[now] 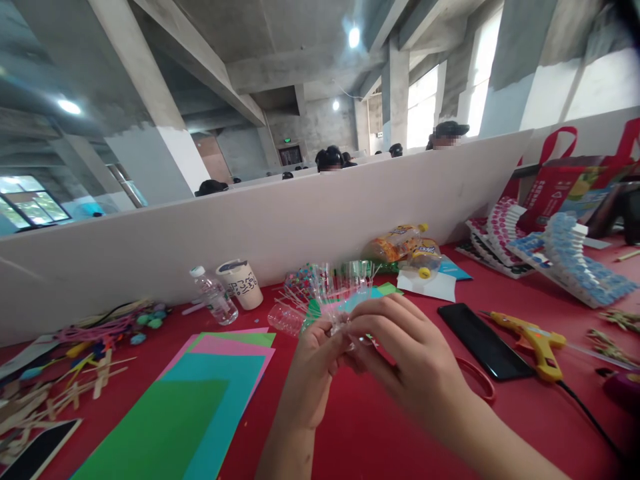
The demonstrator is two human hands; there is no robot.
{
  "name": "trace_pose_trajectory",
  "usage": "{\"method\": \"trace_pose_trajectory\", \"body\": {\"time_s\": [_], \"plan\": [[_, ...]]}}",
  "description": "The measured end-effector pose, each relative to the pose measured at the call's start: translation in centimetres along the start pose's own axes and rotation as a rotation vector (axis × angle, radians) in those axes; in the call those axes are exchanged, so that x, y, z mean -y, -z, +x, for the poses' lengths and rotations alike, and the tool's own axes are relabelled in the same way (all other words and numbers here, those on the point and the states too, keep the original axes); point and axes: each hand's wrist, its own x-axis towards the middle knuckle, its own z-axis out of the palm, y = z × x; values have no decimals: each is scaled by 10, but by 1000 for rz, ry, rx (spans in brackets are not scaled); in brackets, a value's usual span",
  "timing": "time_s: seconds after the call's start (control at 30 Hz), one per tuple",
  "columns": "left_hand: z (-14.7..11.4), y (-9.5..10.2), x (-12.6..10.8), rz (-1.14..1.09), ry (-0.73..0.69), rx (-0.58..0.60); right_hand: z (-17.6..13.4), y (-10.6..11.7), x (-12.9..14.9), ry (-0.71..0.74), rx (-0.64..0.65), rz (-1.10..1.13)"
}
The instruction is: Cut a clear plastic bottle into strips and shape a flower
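A clear plastic bottle piece (330,297), cut into upright strips that fan out at the top, is held in front of me above the table. My left hand (316,357) is closed around its lower end. From the other side, my right hand (400,337) pinches the same end, its fingers bent against the plastic. The grip hides the bottom of the piece. Just behind it lie another clear plastic piece (287,320) and some thin pale sticks, partly covered by the strips and hands.
Coloured paper sheets (165,413) lie on the red table at left, near craft sticks (75,393). A small water bottle (215,297) and cup (243,283) stand by the white partition (280,220). At right are a phone (485,340), yellow glue gun (543,343) and orange-labelled bottles (400,243).
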Motion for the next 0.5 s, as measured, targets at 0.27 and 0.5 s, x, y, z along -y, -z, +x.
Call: {"method": "trace_pose_trajectory", "body": {"time_s": [0.27,0.5], "plan": [[3,8,6,95,81,114,5,29,-5,-43,-181,-88],[3,4,13,154,159,159,7,41,-23,-83,-195,-303]]}}
